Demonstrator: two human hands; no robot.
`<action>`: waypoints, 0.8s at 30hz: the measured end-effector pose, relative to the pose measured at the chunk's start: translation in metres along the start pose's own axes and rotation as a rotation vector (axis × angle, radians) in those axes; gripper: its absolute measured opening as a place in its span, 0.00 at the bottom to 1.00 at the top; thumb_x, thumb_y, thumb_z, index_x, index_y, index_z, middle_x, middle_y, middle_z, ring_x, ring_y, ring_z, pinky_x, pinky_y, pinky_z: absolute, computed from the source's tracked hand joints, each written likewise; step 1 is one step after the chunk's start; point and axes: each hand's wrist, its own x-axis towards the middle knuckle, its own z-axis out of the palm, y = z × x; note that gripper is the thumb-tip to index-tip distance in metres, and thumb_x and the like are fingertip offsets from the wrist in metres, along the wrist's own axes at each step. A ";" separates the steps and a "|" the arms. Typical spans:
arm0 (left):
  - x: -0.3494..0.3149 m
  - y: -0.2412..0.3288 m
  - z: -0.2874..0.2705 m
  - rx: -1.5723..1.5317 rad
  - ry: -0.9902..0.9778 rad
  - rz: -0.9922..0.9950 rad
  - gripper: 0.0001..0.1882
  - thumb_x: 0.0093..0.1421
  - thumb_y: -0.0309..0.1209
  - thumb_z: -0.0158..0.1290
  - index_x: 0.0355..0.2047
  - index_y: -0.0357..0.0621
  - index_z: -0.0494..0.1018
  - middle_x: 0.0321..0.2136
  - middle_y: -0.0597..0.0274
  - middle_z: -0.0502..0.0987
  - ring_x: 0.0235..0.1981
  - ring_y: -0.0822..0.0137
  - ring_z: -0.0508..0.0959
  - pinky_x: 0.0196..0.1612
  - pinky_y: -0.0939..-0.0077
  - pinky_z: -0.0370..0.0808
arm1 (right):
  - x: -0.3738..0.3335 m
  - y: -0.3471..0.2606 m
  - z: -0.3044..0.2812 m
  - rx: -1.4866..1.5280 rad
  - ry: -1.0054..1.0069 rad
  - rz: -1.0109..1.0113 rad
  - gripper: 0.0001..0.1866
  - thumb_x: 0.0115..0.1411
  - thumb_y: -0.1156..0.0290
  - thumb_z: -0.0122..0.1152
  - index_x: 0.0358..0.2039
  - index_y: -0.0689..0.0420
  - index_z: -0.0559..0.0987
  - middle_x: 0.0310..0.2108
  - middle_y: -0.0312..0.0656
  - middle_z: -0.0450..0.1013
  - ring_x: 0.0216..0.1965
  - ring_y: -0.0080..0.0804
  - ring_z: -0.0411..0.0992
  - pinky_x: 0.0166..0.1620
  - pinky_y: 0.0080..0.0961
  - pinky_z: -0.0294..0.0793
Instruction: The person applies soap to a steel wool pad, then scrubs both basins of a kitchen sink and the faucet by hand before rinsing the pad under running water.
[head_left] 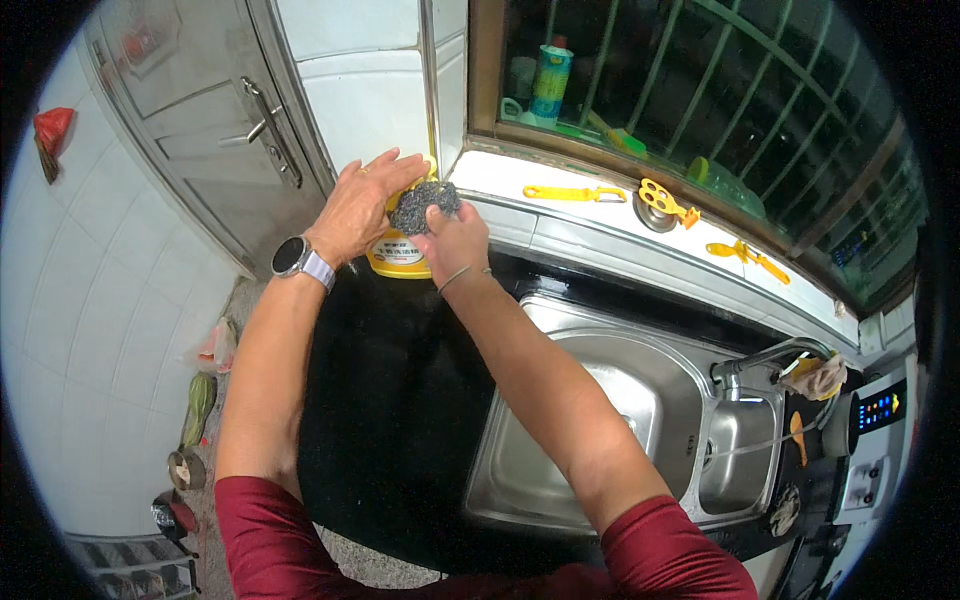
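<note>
My right hand (458, 246) grips a dark grey steel wool scrubber (425, 207), with the thumb pressed on top of it. Behind and below the scrubber stands a yellow bottle (402, 262) with a white label, at the far end of the black counter. Its yellow top (431, 166) shows in part beside my left fingertips. My left hand (368, 207) lies over the top of the bottle, its fingers stretched out and palm down. The wool and both hands hide most of the bottle's upper part.
A steel double sink (680, 430) with a faucet (745, 372) is set into the black counter (390, 400). Yellow kitchen tools (575, 193) lie along the white window sill. A wooden spoon (797, 438) rests right of the sink. A grey door (200, 110) stands at the far left.
</note>
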 end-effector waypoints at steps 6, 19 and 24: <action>-0.002 -0.001 0.001 0.056 -0.044 -0.029 0.41 0.51 0.11 0.41 0.65 0.60 0.63 0.66 0.67 0.63 0.69 0.58 0.58 0.68 0.34 0.46 | 0.001 0.000 -0.004 0.057 -0.056 0.019 0.16 0.65 0.80 0.50 0.53 0.60 0.67 0.47 0.45 0.70 0.44 0.34 0.73 0.40 0.35 0.81; 0.006 -0.001 -0.007 0.081 -0.128 -0.018 0.37 0.53 0.19 0.51 0.64 0.56 0.64 0.64 0.65 0.67 0.66 0.58 0.65 0.68 0.43 0.53 | -0.023 -0.022 -0.032 0.147 -0.580 0.147 0.20 0.67 0.80 0.43 0.59 0.62 0.61 0.54 0.50 0.66 0.56 0.45 0.69 0.61 0.49 0.71; 0.023 -0.024 0.024 -0.441 -0.098 -0.040 0.31 0.60 0.25 0.54 0.65 0.46 0.63 0.63 0.51 0.66 0.65 0.56 0.65 0.67 0.63 0.60 | -0.103 -0.084 -0.120 0.072 -0.515 0.094 0.22 0.65 0.75 0.52 0.59 0.61 0.62 0.52 0.49 0.69 0.54 0.42 0.72 0.55 0.52 0.76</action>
